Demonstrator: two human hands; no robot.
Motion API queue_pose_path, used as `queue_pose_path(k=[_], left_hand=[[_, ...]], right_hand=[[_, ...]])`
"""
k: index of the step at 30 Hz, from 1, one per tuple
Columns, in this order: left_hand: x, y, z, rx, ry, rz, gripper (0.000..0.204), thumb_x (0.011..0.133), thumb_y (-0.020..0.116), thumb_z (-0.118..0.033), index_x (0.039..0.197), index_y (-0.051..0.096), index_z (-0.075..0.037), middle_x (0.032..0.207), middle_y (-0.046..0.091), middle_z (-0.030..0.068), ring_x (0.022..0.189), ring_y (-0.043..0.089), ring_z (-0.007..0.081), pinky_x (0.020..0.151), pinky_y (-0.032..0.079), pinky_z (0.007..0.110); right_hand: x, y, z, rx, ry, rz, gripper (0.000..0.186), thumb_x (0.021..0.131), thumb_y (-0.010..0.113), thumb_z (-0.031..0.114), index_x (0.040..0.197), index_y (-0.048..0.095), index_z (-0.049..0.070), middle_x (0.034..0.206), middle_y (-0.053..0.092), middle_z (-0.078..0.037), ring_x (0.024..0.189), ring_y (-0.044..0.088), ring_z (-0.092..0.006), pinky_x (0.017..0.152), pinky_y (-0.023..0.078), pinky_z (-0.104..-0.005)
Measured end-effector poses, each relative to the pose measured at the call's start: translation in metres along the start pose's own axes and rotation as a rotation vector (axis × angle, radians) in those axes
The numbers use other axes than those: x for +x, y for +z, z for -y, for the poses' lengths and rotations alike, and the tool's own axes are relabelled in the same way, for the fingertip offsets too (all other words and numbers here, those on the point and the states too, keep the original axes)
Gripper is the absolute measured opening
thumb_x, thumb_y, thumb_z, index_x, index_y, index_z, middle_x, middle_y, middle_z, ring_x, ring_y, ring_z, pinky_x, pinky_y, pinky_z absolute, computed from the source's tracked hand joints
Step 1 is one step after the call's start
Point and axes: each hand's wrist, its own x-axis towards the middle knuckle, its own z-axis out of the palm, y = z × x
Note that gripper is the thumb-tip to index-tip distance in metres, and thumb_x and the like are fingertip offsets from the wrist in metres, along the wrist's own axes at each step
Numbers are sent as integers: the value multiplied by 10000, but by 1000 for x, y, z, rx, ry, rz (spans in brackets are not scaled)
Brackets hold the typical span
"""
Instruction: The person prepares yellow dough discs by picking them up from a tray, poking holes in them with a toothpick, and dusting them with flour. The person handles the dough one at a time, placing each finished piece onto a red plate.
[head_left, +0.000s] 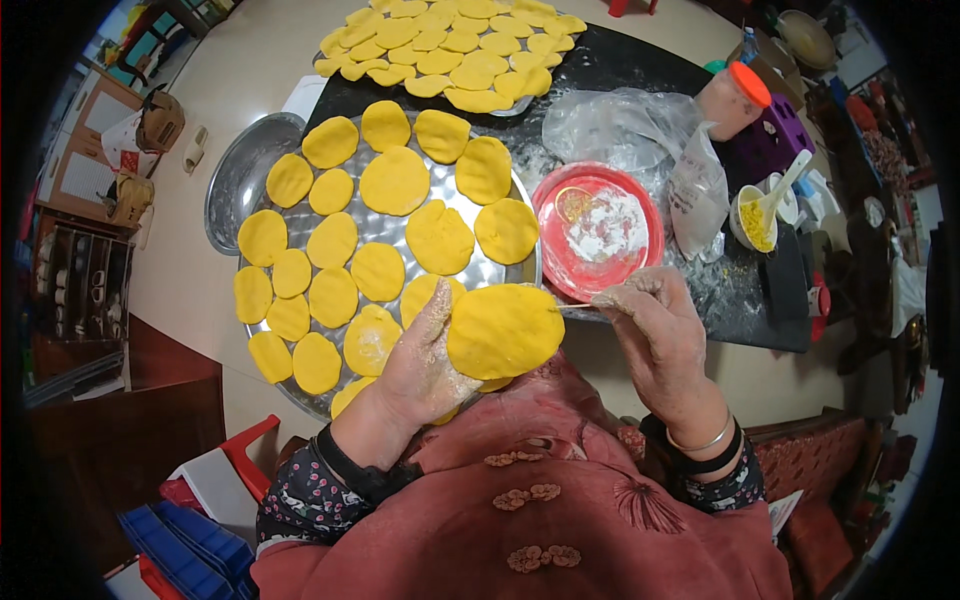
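A flat yellow dough round rests in my left hand, gripped at its left side between thumb and fingers. Flour dusts both hands. My right hand pinches a thin toothpick-like stick, its far end at the dough's right edge; whether it goes into the dough I cannot tell. Just beyond and to the left is a round steel tray with several yellow dough rounds laid on it. A red dish holding white flour stands ahead of my right hand.
Another tray of dough rounds sits at the back of the black table. A steel basin is at the left. On the right are a clear plastic bag, a red-lidded jar and a bowl of yellow bits with a white spoon.
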Motion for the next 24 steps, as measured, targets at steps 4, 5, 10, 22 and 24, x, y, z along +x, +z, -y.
queue_pose_path(k=[4,5,10,22,24], left_hand=[[-1,1,-1,16,4,2,649,979,255,-500,1370,342,10,1397,408,163,1282,409,312,1087,298,438],[-2,1,-1,20,5,-3,649,979,254,-501,1370,343,10,1395,409,164,1281,410,311,1087,298,438],[-3,4,-2,87,8,-51,636,974,269,-501,1375,336,-11,1400,396,181,1286,400,334,1084,301,470],[-2,2,-2,74,-14,-64,649,971,271,-508,1367,347,0,1390,408,186,1281,407,333,1083,305,464],[-3,2,-3,73,-21,-60,649,970,272,-510,1364,352,0,1387,413,184,1280,409,331,1083,305,461]], right_hand=[[0,2,0,4,-3,11,205,763,634,-11,962,610,29,895,541,-153,814,554,-331,696,458,-386],[0,2,0,7,-7,11,205,762,633,-12,962,609,28,896,541,-154,815,554,-332,696,457,-385],[1,4,1,35,-1,29,195,764,633,-9,954,610,27,893,540,-158,815,552,-334,691,456,-383],[1,8,-12,261,80,93,108,814,601,30,916,635,27,895,578,-137,838,559,-291,741,455,-347],[1,9,-13,279,96,106,98,820,595,39,907,638,24,895,586,-133,848,562,-285,754,455,-345]])
